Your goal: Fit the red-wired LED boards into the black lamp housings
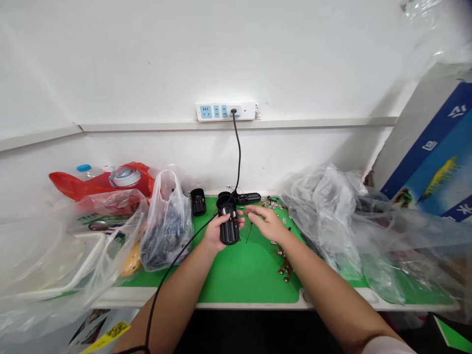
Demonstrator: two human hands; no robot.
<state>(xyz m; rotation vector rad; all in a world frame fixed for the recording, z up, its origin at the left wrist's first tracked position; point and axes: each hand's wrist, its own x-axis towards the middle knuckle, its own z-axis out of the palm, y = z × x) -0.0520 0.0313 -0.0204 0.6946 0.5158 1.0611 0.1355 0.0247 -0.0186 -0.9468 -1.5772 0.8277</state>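
My left hand [215, 233] is wrapped round a black ribbed cylindrical housing [229, 230], held above the green table mat [250, 280]. Thin wires and a small white connector show at its upper part. To the right of it, my right hand [267, 222] has its fingers stretched toward the housing, and I see nothing in them. Just behind the held piece stand another black housing [223, 197] and a long black rounded part [249, 198]. One more black housing [198, 202] stands farther left. Small metal parts [271, 202] lie scattered beyond my right hand.
A black cable [238, 147] runs from the power strip [226, 111] down across my left arm. Several wired small parts [284, 268] lie by my right forearm. Plastic bags [167, 231] crowd the left, with clear plastic sheeting [332, 216] and a blue box [438, 147] at right.
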